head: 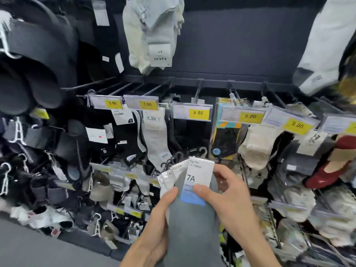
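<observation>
Holding a bundle of grey socks (192,228) with both hands in front of a shop rack (221,81).

From the head view, the socks are low in the middle of the picture, close to the camera and in front of the hanging goods. The left hand (154,214) grips the bundle at its left edge, with the thumb on the front. The right hand (227,191) pinches the bundle from the right: its thumb presses on the blue lower part of the white label (199,176) marked "7A", and its fingers (221,176) are curled behind the label's upper edge. More white labels (171,174) fan out just to the left of this one. On the rack behind, a yellow price tag (198,112) reads 6.80. A light grey sock (156,139) hangs to its lower left, and cream socks (256,143) hang to its right.
</observation>
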Tool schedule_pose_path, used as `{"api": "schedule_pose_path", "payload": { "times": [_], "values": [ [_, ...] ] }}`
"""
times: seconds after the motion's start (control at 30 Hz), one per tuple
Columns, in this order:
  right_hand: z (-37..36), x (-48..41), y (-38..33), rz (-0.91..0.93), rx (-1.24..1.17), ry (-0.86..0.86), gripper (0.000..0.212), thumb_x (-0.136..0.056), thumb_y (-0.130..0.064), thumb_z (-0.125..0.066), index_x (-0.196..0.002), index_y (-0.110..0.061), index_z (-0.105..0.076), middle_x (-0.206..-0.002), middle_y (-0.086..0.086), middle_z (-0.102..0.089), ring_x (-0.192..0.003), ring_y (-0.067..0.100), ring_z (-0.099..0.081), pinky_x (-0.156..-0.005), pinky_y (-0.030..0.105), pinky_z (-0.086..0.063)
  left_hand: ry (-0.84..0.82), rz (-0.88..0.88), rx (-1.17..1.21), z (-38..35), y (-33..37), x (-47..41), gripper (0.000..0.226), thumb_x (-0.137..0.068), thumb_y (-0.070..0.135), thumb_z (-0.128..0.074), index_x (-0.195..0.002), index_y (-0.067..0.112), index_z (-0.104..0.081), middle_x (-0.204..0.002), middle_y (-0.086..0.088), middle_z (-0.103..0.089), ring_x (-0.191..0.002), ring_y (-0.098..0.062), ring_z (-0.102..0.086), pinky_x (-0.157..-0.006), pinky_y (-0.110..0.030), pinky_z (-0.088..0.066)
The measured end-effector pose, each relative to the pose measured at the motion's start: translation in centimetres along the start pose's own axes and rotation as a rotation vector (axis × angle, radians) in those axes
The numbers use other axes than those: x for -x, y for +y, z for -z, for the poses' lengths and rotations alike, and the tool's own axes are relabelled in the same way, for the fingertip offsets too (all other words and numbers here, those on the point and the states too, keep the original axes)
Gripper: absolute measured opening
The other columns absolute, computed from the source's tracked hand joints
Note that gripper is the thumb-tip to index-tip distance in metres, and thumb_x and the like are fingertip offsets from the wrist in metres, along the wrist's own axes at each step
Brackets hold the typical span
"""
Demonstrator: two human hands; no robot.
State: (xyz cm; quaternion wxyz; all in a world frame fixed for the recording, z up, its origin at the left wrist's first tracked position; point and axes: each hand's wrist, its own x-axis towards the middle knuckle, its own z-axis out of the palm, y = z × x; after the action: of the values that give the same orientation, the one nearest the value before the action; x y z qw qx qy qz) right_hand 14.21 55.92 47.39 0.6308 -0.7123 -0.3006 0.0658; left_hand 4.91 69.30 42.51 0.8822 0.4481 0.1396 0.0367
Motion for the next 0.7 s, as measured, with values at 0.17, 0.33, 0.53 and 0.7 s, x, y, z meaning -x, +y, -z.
{"api": "schedule_pose_path", "payload": {
  "times": [0.17, 0.33, 0.53, 0.7],
  "values": [
    [1.5, -4.5, 2.0, -0.022, 0.081, -0.122, 0.047, -0.075, -0.016, -0.082, -0.103, -0.050, -0.064, -0.102, -0.027, -0.071, -0.096, -0.006, -0.065, -0.075, 0.011, -0.050, 0.041, -0.012, -0.075, 0.8, 1.7, -4.1, 0.054, -0.066, 0.049, -0.072, -0.108, 0.015, -0.077, -0.114, -0.019, -0.073, -0.098, -0.031, -0.073, -0.073, -0.034, -0.060],
    [1.8, -8.1, 3.1, -0.073, 0.208, -0.261, 0.049, -0.073, -0.024, -0.084, -0.107, -0.053, -0.064, -0.106, -0.030, -0.070, -0.098, -0.005, -0.066, -0.084, 0.029, -0.054, 0.135, -0.070, -0.130, 1.3, 3.2, -7.4, 0.054, -0.069, 0.043, -0.076, -0.115, 0.017, -0.073, -0.119, -0.018, -0.071, -0.107, -0.034, -0.070, -0.083, -0.040, -0.057],
    [0.5, -11.3, 5.7, -0.149, 0.101, -0.225, 0.039, -0.079, -0.016, -0.082, -0.097, -0.045, -0.065, -0.098, -0.021, -0.074, -0.089, -0.003, -0.069, -0.070, 0.014, -0.053, 0.201, -0.009, -0.089, 3.4, 4.7, -11.6, 0.069, -0.055, 0.038, -0.092, -0.116, 0.013, -0.072, -0.115, -0.019, -0.072, -0.102, -0.035, -0.071, -0.075, -0.038, -0.059],
    [-0.4, -13.5, 8.5, -0.259, -0.151, -0.087, 0.030, -0.086, -0.008, -0.073, -0.110, -0.023, -0.063, -0.105, -0.004, -0.076, -0.096, 0.014, -0.072, -0.071, 0.023, -0.057, 0.254, 0.031, -0.085, 6.2, 6.4, -14.5, 0.073, -0.054, 0.036, -0.082, -0.121, 0.011, -0.068, -0.109, -0.015, -0.075, -0.098, -0.033, -0.073, -0.077, -0.038, -0.057]
  ]
}}
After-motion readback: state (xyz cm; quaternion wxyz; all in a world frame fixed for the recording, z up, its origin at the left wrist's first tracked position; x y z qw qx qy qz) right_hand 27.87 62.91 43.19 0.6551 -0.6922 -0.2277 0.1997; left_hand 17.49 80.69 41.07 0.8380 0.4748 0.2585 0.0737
